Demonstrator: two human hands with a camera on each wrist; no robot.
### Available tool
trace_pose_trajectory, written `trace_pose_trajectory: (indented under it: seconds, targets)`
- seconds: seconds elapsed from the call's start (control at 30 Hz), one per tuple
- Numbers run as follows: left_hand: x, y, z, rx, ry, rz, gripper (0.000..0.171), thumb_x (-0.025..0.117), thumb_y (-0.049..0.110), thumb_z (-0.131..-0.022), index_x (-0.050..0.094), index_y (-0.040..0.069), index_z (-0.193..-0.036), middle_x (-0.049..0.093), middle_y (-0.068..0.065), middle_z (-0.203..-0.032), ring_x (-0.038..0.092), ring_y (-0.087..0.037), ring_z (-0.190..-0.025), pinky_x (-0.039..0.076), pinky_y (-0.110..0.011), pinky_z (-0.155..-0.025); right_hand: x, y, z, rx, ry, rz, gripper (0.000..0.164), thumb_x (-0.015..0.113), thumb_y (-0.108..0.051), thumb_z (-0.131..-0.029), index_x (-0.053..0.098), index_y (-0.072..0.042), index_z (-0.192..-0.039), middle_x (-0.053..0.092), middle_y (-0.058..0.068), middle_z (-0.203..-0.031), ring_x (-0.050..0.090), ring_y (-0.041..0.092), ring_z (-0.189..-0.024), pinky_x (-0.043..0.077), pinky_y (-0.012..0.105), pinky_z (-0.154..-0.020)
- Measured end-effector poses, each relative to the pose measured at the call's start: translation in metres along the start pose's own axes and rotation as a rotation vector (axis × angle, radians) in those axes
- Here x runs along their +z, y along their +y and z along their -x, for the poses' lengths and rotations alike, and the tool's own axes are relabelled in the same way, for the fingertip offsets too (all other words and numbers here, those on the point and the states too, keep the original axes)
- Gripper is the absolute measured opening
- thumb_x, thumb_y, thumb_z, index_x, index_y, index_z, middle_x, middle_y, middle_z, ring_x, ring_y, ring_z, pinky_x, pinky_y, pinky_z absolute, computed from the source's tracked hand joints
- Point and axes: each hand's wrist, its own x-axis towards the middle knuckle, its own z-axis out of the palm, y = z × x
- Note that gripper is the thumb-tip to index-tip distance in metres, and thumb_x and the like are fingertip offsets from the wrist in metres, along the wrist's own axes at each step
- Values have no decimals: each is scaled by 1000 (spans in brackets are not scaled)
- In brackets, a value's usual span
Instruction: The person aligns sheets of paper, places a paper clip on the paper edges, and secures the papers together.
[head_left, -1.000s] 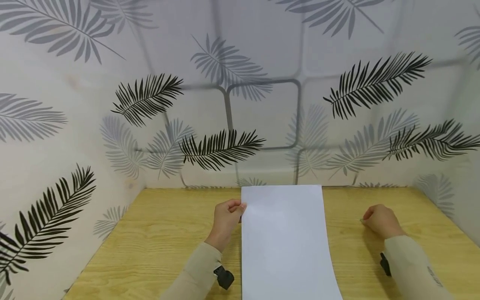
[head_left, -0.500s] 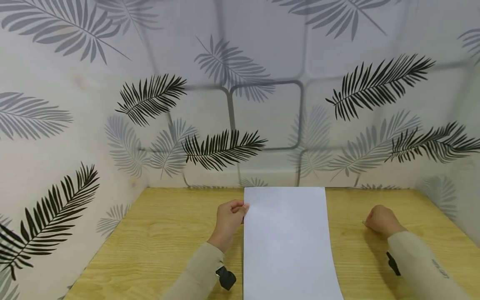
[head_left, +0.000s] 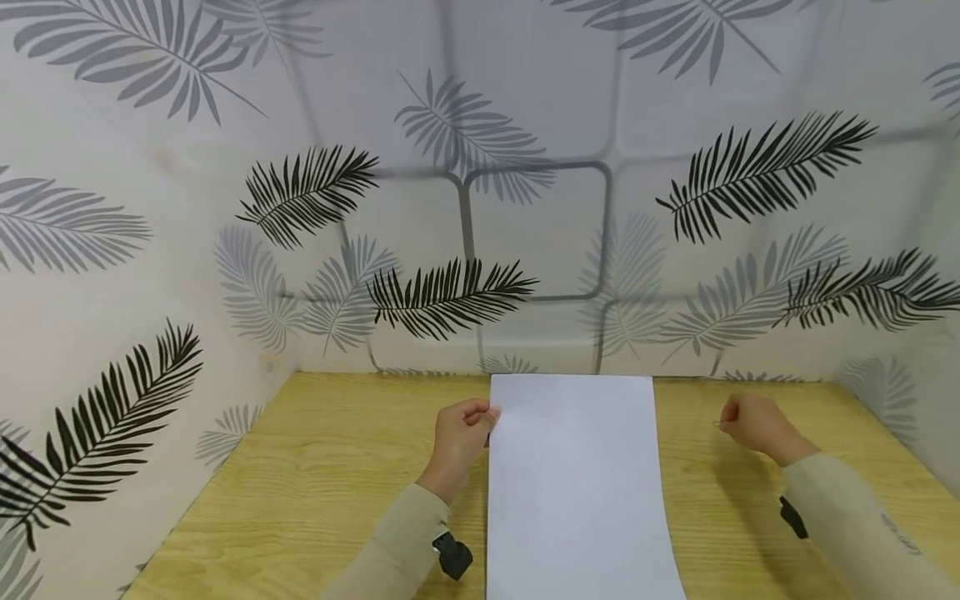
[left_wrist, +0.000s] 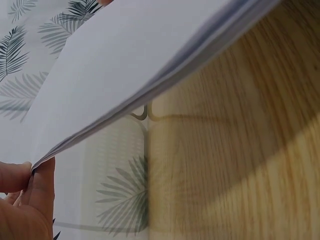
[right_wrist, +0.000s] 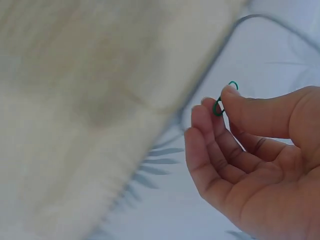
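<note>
Table (head_left: 300,483), wood-grain, spanning the lower part of the head view from the lower left; left hand (head_left: 459,437), lower centre, thumb and fingers pinching the left edge of the paper (head_left: 573,492). Paper, white, layered at its edge, lower centre, running off the bottom of the frame. Clip (right_wrist: 216,111), green looped wire, lower right, apart from the paper, pinched in the right hand (head_left: 761,427).

From here I count two hands, one left hand (head_left: 457,439) and one right hand (head_left: 761,427), two sleeves (head_left: 393,537) and two black wrist devices (head_left: 453,557); one stack of paper (head_left: 573,483), its sheets (left_wrist: 155,86) packed too close to number; one green clip (right_wrist: 216,108); one wooden table (head_left: 322,475); five large black leaf prints (head_left: 452,300)
</note>
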Motion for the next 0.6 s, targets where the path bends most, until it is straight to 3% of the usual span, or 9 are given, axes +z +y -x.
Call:
trace_pose_trajectory:
  seconds: [0.2, 0.4, 0.6]
  targets:
    - [2, 0, 2, 3, 6, -17, 19, 64, 10, -93, 68, -4, -105, 68, -10, -93, 57, -11, -74, 53, -33, -71, -16, -36, -8, -85, 80, -45, 11, 60, 5, -88, 53, 3, -79, 55, 9, -72, 47, 19, -61, 40, 36, -56]
    - [5, 2, 3, 13, 2, -18, 20, 64, 10, -93, 67, -5, -107, 68, -10, -92, 57, -10, -73, 52, -27, -67, -34, -84, -11, -138, 160, -73, 7, 59, 1, -92, 54, 3, -88, 59, 13, -79, 54, 22, -68, 44, 37, -60]
    - [4, 3, 4, 35, -4, -18, 20, 64, 10, -93, 68, -5, -107, 68, -10, -90, 56, -10, -71, 51, -26, -65, -32, -116, -9, -209, 233, -138, 4, 58, 1, -94, 55, 3, -92, 59, 12, -83, 52, 20, -71, 44, 34, -62]
